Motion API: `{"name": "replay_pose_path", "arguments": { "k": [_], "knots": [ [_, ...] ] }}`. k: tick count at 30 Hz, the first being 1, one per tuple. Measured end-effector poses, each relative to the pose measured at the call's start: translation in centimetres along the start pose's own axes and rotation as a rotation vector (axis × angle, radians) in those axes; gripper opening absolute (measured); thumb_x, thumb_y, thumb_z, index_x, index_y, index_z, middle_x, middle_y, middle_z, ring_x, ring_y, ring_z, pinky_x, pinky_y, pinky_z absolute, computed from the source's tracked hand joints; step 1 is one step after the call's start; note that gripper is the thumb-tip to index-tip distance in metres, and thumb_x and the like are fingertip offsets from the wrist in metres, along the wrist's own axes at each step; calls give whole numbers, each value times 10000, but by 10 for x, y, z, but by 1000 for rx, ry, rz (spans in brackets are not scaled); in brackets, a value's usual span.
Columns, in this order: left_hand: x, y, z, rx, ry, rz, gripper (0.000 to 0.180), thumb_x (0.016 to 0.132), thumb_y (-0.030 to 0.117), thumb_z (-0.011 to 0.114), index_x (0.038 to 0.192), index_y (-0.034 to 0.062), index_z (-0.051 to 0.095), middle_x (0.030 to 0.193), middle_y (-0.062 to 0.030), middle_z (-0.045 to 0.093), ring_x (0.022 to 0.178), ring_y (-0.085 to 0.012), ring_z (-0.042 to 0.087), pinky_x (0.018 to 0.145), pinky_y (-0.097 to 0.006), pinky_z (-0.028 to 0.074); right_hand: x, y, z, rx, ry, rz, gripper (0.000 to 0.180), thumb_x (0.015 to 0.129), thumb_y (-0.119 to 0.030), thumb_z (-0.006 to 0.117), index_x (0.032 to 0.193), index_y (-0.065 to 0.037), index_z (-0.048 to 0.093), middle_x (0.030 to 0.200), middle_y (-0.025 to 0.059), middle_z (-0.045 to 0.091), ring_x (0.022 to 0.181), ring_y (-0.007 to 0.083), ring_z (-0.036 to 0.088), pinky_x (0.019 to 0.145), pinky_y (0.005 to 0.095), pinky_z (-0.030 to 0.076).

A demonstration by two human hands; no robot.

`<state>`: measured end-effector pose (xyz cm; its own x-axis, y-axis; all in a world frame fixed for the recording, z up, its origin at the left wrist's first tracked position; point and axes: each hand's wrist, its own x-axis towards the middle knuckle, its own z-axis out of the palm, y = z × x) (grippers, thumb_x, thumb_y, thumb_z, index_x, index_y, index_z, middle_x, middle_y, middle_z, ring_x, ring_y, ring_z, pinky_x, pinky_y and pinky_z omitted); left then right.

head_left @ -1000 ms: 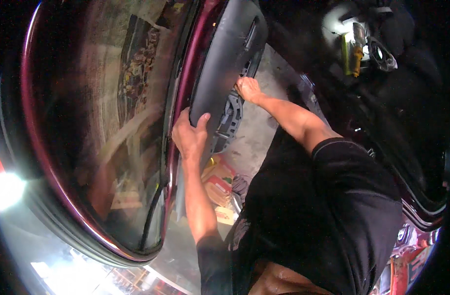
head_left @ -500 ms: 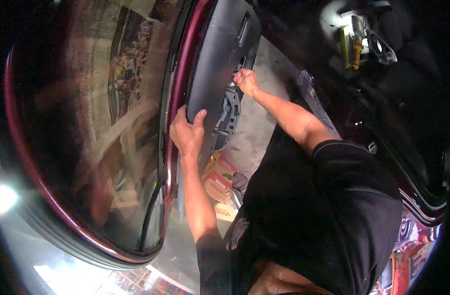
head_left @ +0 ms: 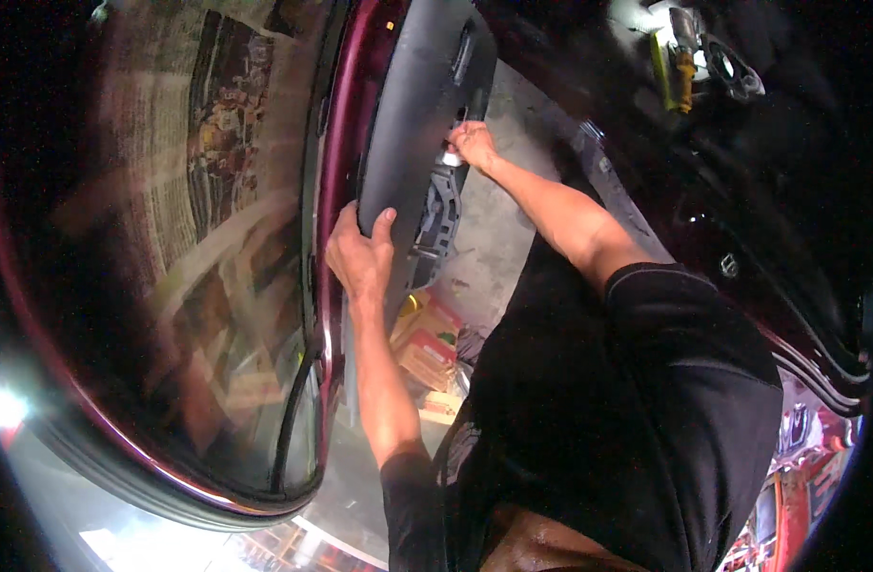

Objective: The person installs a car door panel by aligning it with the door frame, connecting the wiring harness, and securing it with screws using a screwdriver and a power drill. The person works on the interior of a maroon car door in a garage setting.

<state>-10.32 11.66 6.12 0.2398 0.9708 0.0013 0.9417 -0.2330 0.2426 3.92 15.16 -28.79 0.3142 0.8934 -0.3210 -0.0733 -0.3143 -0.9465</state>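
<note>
**Both hands on a door trim panel, still partly seated on the car door**

I look down along an open maroon car door (head_left: 334, 143), my landmark here. Against its inner face sits a dark grey trim panel (head_left: 413, 105), long and slightly curved. My left hand (head_left: 360, 255) is clamped on the panel's lower edge, fingers wrapped behind it and thumb across the front, right beside the door's painted frame. My right hand (head_left: 472, 145) is closed on the panel's far edge, farther from the door's painted frame, at a small pale fitting; I cannot tell what exactly it pinches.

I judge the work partway: the panel's lower end stands off the door enough for fingers to get behind, and black inner structure (head_left: 436, 224) shows beside it, yet the upper end appears to lie against the door. Whether it is coming off or going on, I cannot tell.

Below the door, cardboard boxes (head_left: 427, 348) lie on the concrete floor (head_left: 498, 229). The door's window glass (head_left: 170, 238) reflects blurred shelving.
</note>
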Motion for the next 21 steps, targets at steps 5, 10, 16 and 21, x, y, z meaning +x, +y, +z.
{"name": "replay_pose_path", "arguments": {
  "k": [5, 10, 16, 21],
  "knots": [
    [0, -2, -4, -13, 33, -10, 455, 790, 274, 797, 1100, -34, 671, 948, -260, 696, 895, -437, 669, 788, -480, 512, -21, -11, -14, -53, 21, -53, 237, 829, -220, 665, 958, -30, 720, 895, 122, 715, 844, 262, 682, 755, 375, 528],
    [6, 28, -22, -6, -12, -46, 469, 797, 280, 790, 1117, -40, 668, 949, -271, 694, 906, -448, 666, 812, -483, 509, -52, 48, -10, 16, 68, 246, 638, 867, -265, 689, 1395, -28, 419, 931, 112, 691, 770, 200, 649, 631, 342, 531],
    [11, -1, -24, 22, 103, 59, 527, 792, 300, 797, 1133, -73, 648, 923, -298, 685, 882, -451, 675, 797, -459, 512, -123, -16, 25, 200, -222, 207, 1120, 788, -427, 789, 1503, 86, 97, 1450, 289, 407, 1350, 378, 431, 1112, 431, 376],
    [10, 3, -32, -4, 32, -100, 538, 780, 319, 795, 1144, -53, 661, 1024, -295, 679, 972, -465, 650, 866, -495, 498, -100, -37, 27, 61, -306, 210, 1152, 791, -352, 776, 1532, 20, -24, 1430, 268, 454, 1332, 370, 461, 1091, 407, 395]
  ]
}}
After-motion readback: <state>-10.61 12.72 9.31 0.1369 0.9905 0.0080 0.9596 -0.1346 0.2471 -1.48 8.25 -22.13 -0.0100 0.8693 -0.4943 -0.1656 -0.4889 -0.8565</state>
